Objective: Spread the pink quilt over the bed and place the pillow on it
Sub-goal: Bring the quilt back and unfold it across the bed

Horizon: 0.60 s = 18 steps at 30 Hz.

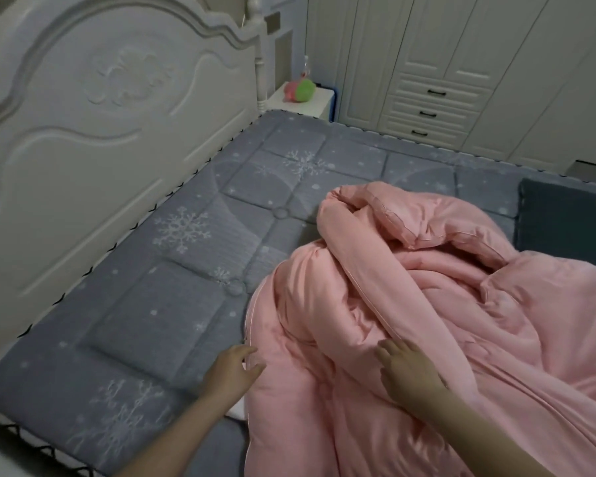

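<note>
Pink quilt (427, 321): lies bunched and rumpled in a heap on the right half of the bed, folds rolled over one another, one piped edge running down its left side.
Left hand (233, 371): at the quilt's left edge, fingers straight and slightly spread, tips touching the piped hem; the grip is apart, nothing clasped.
Right hand (406, 370): rests on top of the quilt near a long fold, fingers bent downward onto the fabric; whether this grip has pinched the cloth, cannot tell.
Bed (145, 304): grey quilted mattress pad with white snowflake print, bare on its left half, dark zigzag stitching along the border.
Dark pillow (565, 215): a dark blue-grey cushion at the far right of the bed, just beside the quilt's upper fold.
Headboard (83, 115): pale, carved, along the left.
Nightstand (310, 99): white, beyond the bedpost, carrying a pink and green soft item (300, 89).
Wardrobe (461, 63): cream panelled doors and drawers with dark handles behind the bed.
</note>
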### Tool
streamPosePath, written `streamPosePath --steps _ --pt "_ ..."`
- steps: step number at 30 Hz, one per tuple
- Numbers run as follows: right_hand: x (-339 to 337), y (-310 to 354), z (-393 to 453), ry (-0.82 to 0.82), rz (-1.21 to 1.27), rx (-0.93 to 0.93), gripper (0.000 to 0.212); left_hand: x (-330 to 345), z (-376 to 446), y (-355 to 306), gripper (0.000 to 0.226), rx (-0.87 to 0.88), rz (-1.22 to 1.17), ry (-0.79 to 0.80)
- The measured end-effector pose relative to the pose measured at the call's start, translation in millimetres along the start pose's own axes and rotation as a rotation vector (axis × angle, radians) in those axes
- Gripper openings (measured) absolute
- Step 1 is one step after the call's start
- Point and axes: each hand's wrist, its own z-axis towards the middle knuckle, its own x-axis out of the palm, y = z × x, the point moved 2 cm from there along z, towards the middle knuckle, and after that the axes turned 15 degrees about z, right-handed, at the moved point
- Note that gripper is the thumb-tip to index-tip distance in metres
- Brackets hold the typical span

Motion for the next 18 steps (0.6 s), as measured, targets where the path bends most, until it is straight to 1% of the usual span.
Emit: streamPosePath --steps 2,3,4,5,6,8,9,11,12,14,17,18 --pt "-1.7 1.0 16.5 -0.015 -0.003 0.071 0.035 1.9 21.9 14.0 0.063 -0.001 0.005 0.001" --pt "-0.4 -0.5 24.5 -0.011 -0.006 0.119 0.048 1.7 32.5 18.8 0.064 -0.002 0.002 -0.004" --pt "-1.6 -1.2 29.4 -0.002 -0.007 0.188 0.06 -1.0 40.0 20.6 0.06 -0.006 0.0 -0.014" --pt "-0.4 -2.5 36.3 0.014 -0.008 0.259 0.065 -2.7 48.4 22.8 0.054 -0.018 -0.005 -0.023" --pt "-0.4 -4.1 42.9 0.015 -0.013 0.324 0.065 -3.2 57.5 26.2 0.052 -0.029 -0.015 -0.035" --pt "0.2 -10.6 49.9 0.007 -0.001 0.45 0.058 -1.2 71.8 29.5 0.058 -0.033 -0.039 -0.032" --pt "2.2 -15.5 51.9 -0.01 0.008 0.501 0.056 1.0 78.0 31.1 0.055 -0.039 -0.039 -0.019" --pt "8.3 -25.0 58.1 -0.018 0.011 0.582 0.065 7.3 94.9 34.1 0.043 -0.07 -0.018 0.015" --pt "8.5 -27.5 59.1 -0.011 0.004 0.613 0.072 9.9 101.7 34.7 0.041 -0.096 -0.024 0.028" --pt "9.8 -34.3 63.7 -0.045 -0.015 0.66 0.083 17.5 120.6 35.9 0.048 -0.149 -0.073 0.051" --pt "15.9 -50.6 65.8 -0.239 0.045 0.774 0.089 35.2 150.0 40.6 0.068 -0.199 -0.112 0.074" --pt "18.7 -54.8 64.5 -0.272 0.076 0.817 0.09 39.7 158.4 42.3 0.072 -0.213 -0.126 0.072"
